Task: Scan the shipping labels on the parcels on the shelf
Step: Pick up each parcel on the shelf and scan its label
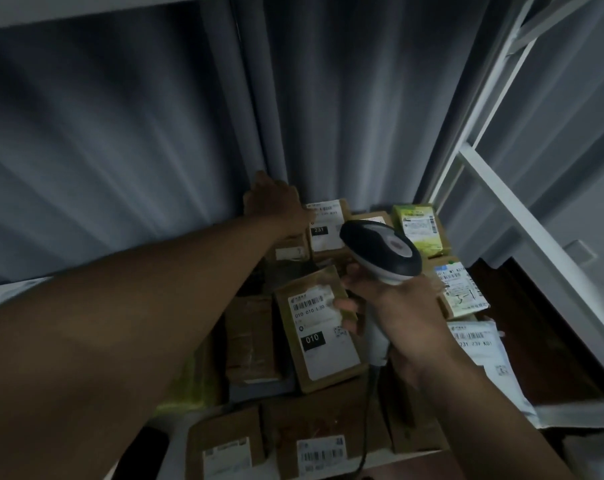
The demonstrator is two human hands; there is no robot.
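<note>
Near the middle of the shelf, the right hand holds the scanner, its grip curled round the handle, the head raised and aimed far-left. Just left of that grip, touching the fingertips, lies the parcel marked 010, label up and tilted. Farther off, the left hand rests on the parcel marked 231 by the grey curtain; whether its grip is curled or spread cannot be told. More parcels lie right and near.
</note>
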